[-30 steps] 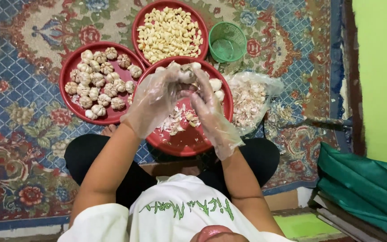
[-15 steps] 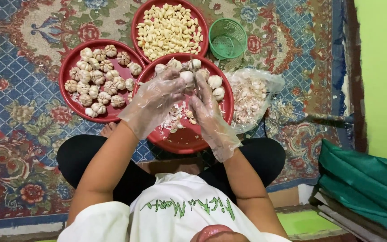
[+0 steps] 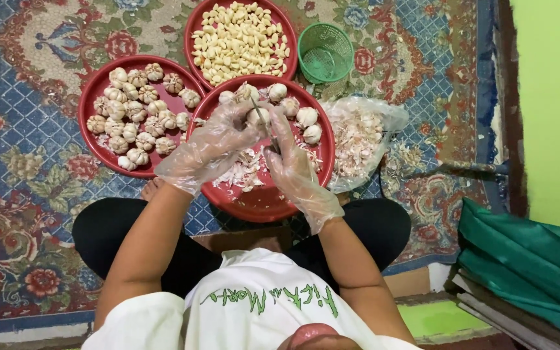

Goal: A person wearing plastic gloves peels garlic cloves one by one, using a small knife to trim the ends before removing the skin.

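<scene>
Both hands in thin clear gloves over red round tray (image 3: 254,206). Left hand (image 3: 218,139) grips papery garlic bulb (image 3: 256,118); right hand (image 3: 291,162) closed on slim blade (image 3: 266,126), touching bulb. Dry skins litter tray.

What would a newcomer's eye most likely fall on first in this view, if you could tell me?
Probably the two gloved hands at the centre: the left hand holds a garlic bulb while the right hand works a thin blade against it, over a red bowl of bulbs and skins. Next, the bowl of peeled cloves at the top and the bowl of whole bulbs on the left, all on a patterned carpet.
</scene>
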